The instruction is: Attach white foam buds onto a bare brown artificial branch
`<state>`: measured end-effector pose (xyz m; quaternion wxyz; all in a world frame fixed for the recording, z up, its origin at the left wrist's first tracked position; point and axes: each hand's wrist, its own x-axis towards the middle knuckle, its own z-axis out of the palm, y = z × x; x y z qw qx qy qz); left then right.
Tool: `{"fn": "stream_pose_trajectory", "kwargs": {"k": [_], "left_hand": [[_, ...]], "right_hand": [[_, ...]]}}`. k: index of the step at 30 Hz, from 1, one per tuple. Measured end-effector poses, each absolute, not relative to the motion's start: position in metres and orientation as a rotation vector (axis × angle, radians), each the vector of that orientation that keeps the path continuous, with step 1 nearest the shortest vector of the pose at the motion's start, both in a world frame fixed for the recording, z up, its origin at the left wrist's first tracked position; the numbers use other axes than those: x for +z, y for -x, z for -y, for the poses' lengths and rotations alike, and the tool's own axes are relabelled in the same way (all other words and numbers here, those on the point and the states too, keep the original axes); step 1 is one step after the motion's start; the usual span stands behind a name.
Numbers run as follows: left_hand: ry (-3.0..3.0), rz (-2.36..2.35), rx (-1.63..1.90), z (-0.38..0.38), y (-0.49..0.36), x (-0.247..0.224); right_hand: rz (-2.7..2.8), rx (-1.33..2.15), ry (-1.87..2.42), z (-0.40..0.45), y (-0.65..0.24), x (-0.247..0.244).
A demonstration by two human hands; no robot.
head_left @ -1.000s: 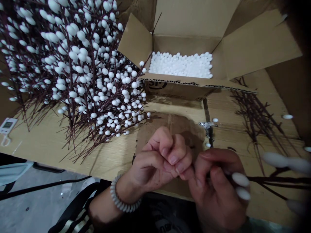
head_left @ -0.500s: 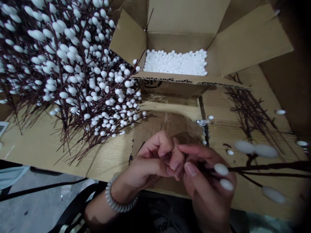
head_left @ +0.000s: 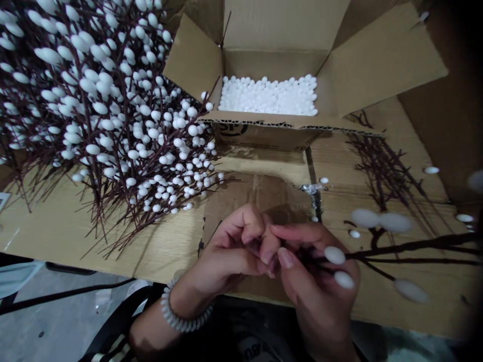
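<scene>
A dark brown branch (head_left: 407, 246) with white oval buds runs from the right edge into my right hand (head_left: 320, 281), whose fingers are closed on it. Two of its buds lie against that hand. My left hand (head_left: 237, 246), with a coiled band on its wrist, is pinched closed, its fingertips meeting those of my right hand. What sits between the left fingertips is hidden. Both hands are above a flattened cardboard piece (head_left: 241, 193) on the table.
An open cardboard box (head_left: 264, 133) full of white buds (head_left: 267, 95) stands behind the hands. Many budded branches (head_left: 113, 115) are heaped at left. Bare brown stems (head_left: 385, 166) lie at right, with loose buds (head_left: 354, 234) around them on the table (head_left: 162, 256).
The view has shifted slightly. The budded end of the branch in my right hand has tilted a little upward at the right. Both hands keep nearly the same pose.
</scene>
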<state>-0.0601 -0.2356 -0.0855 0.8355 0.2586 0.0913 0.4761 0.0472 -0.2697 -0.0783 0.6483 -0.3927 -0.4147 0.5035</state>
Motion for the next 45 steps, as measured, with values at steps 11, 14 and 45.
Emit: {"fn": "stream_pose_trajectory", "kwargs": {"k": [11, 14, 45], "left_hand": [[-0.557, -0.253, 1.003, 0.2367, 0.0605, -0.0849], [-0.552, -0.241, 1.007, 0.2367, 0.0608, -0.0845], [-0.490, -0.156, 0.980, 0.2337, 0.0626, -0.0833]], "right_hand": [[0.944, 1.124, 0.934, 0.2706, -0.0462, -0.0779], [0.968, 1.124, 0.925, 0.2702, -0.0470, -0.0773], [0.865, 1.059, 1.098, 0.2721, -0.0542, -0.0825]]}}
